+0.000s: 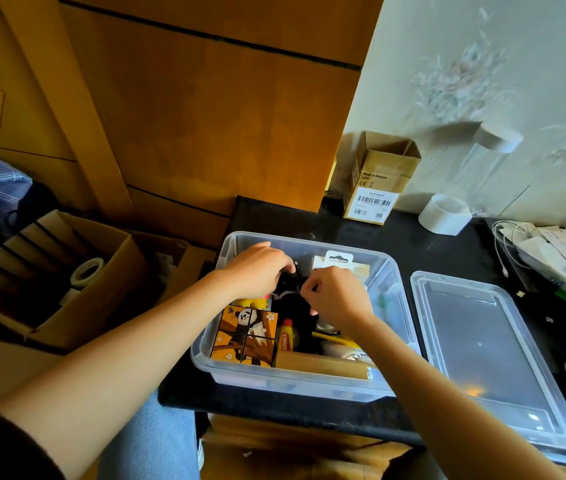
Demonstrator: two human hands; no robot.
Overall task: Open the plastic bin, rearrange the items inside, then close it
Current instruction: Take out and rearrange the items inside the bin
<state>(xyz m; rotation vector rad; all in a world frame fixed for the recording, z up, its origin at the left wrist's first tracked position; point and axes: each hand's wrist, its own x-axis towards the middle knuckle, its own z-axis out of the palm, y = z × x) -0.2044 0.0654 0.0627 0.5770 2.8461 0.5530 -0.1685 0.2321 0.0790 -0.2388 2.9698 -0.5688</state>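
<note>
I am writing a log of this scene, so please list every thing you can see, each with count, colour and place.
plastic bin: 1, clear, open, on the black table
lid: 1, clear, on the table right of the bin
panda box: 1, orange with a panda picture, bin's near left corner
lip balm tube: 1, yellow and red, in the bin beside the panda box
black item: 1, black, in the bin's middle, between both hands
carton: 1, brown, open, at the wall behind the bin
tape roll: 1, white, right of the carton
cardboard box: 1, brown, on the floor at left
black table: 1, under the bin
left hand: 1, grips the black item
right hand: 1, pinches the black item
</note>
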